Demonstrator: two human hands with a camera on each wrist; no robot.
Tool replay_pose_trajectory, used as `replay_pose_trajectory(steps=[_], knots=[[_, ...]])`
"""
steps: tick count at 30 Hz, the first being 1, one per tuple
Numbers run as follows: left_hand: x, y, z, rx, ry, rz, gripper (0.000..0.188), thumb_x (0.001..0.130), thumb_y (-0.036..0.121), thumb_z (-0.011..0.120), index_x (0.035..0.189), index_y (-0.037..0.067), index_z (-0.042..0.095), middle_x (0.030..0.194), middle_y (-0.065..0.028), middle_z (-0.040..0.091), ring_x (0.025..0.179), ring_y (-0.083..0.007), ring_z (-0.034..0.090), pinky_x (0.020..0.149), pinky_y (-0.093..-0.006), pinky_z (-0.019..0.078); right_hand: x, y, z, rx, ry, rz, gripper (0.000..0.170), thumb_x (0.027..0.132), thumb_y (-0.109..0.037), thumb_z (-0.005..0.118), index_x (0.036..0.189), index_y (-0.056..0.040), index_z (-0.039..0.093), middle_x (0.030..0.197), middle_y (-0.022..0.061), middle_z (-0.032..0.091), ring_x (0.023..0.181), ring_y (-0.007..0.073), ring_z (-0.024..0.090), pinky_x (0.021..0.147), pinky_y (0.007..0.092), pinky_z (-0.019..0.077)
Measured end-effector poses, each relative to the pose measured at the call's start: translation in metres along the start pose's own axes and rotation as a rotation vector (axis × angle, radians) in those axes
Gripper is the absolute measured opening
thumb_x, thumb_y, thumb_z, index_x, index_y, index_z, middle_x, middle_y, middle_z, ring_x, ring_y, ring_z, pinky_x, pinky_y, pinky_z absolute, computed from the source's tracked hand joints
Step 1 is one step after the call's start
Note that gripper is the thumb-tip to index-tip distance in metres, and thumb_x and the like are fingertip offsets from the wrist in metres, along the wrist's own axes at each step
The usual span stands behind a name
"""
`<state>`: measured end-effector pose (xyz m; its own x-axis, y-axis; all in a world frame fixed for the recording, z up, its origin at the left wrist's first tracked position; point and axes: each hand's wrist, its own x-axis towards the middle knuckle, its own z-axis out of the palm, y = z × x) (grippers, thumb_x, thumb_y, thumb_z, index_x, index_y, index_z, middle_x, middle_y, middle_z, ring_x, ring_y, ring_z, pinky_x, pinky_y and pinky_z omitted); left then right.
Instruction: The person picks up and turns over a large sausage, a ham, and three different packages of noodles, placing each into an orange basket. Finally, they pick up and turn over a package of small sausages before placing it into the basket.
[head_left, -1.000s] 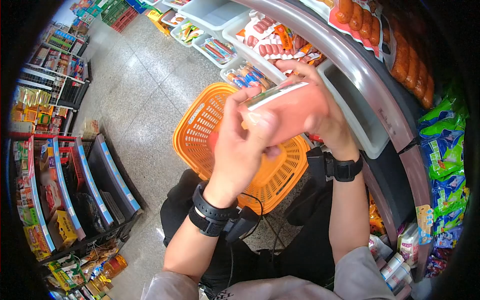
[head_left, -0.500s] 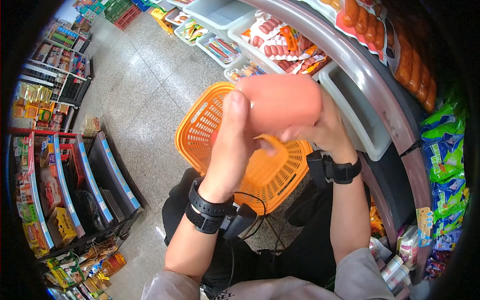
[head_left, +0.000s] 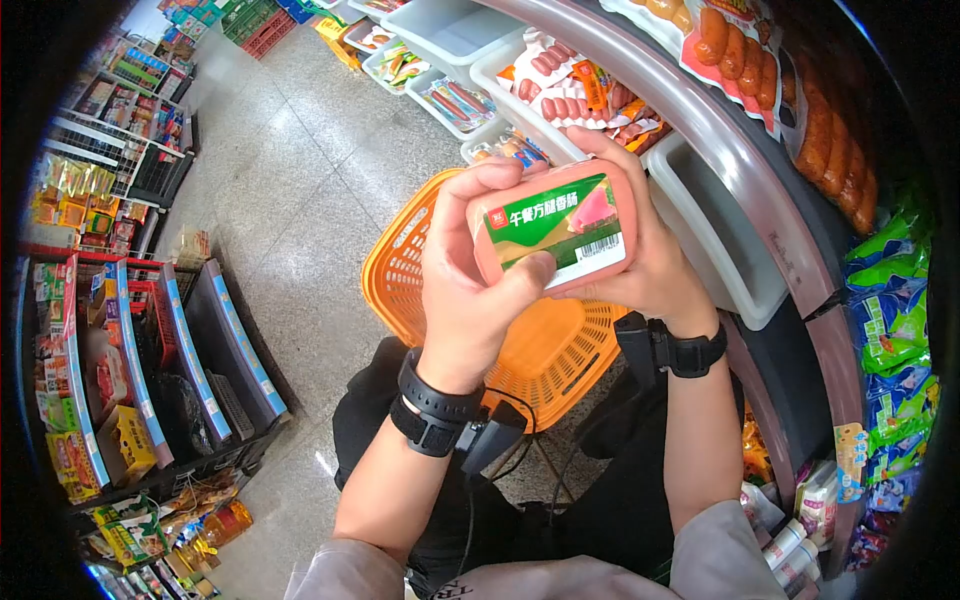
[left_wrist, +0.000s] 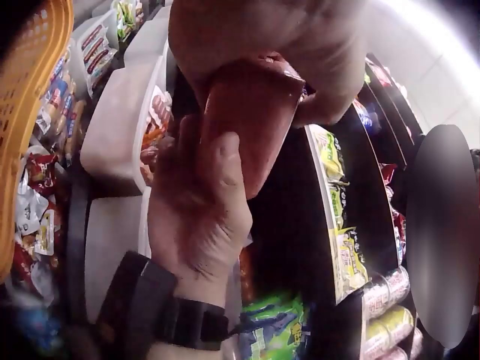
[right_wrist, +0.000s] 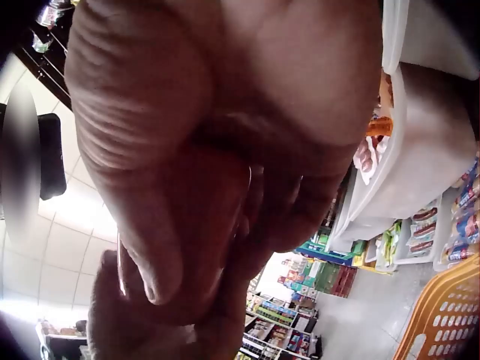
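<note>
Pink block of packaged meat held in 2 hands above an orange basket

The left end of the pink pack (head_left: 490, 250) is gripped by the left hand (head_left: 460, 290), with the fingers curled round its upper corner and the thumb laid over the lower edge of the label (head_left: 545, 215). The opposite end is held by the right hand (head_left: 660, 255), whose fingers are wrapped round the side and far corner. The label is turned up towards the head camera: white characters on green, a small red logo, a picture of sliced pink meat and a barcode are shown. In the right wrist view the pack is mostly covered by the hand and shadow. A black band is worn on each wrist.

Below the pack, the orange basket (head_left: 395, 285), pierced with slots, is partly hidden by the hands. Just beyond the hands, a pale bin (head_left: 500, 75) is filled with sausage packs (head_left: 570, 95); to the right, another grey bin (head_left: 735, 265) is set against a curved display edge (head_left: 690, 105). Larger sausages (head_left: 740, 55) are displayed at upper right, with green and blue packets (head_left: 890, 330) lower down. Far left, across the speckled floor (head_left: 300, 150), stocked shelves (head_left: 180, 360) are seen.
</note>
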<state>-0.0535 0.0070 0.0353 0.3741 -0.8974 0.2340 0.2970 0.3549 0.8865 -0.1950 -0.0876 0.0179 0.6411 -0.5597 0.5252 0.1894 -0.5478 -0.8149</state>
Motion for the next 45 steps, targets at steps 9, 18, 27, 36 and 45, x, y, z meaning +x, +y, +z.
replay_pose_trajectory(steps=[9, 18, 27, 36, 45], knots=[[0.002, 0.013, -0.001, -0.31, 0.003, -0.292, 0.056, 0.078, 0.026, 0.049, 0.126, -0.002, 0.045, 0.129, -0.0173, 0.05, 0.124, -0.0283, 0.05, 0.107, -0.0399, 0.0398, -0.003, -0.001, -0.002, 0.034, -0.019, 0.018, 0.102, 0.059, -0.011, 0.09, 0.141, -0.006, 0.031, 0.142, 0.0115, 0.041, 0.129, 0.0251, 0.045, 0.106, 0.0362, 0.0388], [0.003, 0.015, -0.002, -0.287, -0.002, -0.286, 0.059, 0.077, 0.029, 0.045, 0.127, -0.003, 0.045, 0.129, -0.0174, 0.05, 0.123, -0.0287, 0.05, 0.106, -0.0405, 0.0398, -0.003, 0.0, -0.001, 0.045, -0.042, 0.039, 0.1, 0.06, -0.013, 0.09, 0.14, -0.0065, 0.03, 0.141, 0.0112, 0.041, 0.129, 0.0253, 0.046, 0.106, 0.0358, 0.0394], [0.003, 0.015, -0.003, -0.3, 0.019, -0.303, 0.06, 0.076, 0.028, 0.044, 0.127, -0.004, 0.044, 0.13, -0.0181, 0.05, 0.123, -0.0296, 0.05, 0.105, -0.0411, 0.0411, -0.003, -0.001, -0.001, 0.044, -0.041, 0.048, 0.1, 0.06, -0.014, 0.09, 0.14, -0.0065, 0.031, 0.141, 0.0112, 0.042, 0.129, 0.0254, 0.046, 0.106, 0.0361, 0.0395], [0.002, 0.013, -0.008, -0.296, -0.063, -0.238, 0.064, 0.073, 0.024, 0.044, 0.131, -0.004, 0.042, 0.132, -0.0185, 0.05, 0.126, -0.0299, 0.048, 0.108, -0.0411, 0.0377, -0.003, 0.001, -0.002, 0.001, -0.036, 0.033, 0.101, 0.058, -0.015, 0.091, 0.139, -0.0073, 0.032, 0.14, 0.0103, 0.043, 0.128, 0.0254, 0.047, 0.105, 0.036, 0.0406], [0.002, 0.012, -0.006, -0.276, -0.05, -0.202, 0.058, 0.072, 0.004, 0.048, 0.129, -0.001, 0.045, 0.125, -0.0121, 0.055, 0.118, -0.0206, 0.054, 0.103, -0.0332, 0.041, -0.003, 0.001, -0.004, -0.029, -0.021, 0.021, 0.095, 0.059, -0.016, 0.091, 0.135, -0.0069, 0.037, 0.137, 0.0091, 0.045, 0.125, 0.0237, 0.049, 0.103, 0.035, 0.042]])
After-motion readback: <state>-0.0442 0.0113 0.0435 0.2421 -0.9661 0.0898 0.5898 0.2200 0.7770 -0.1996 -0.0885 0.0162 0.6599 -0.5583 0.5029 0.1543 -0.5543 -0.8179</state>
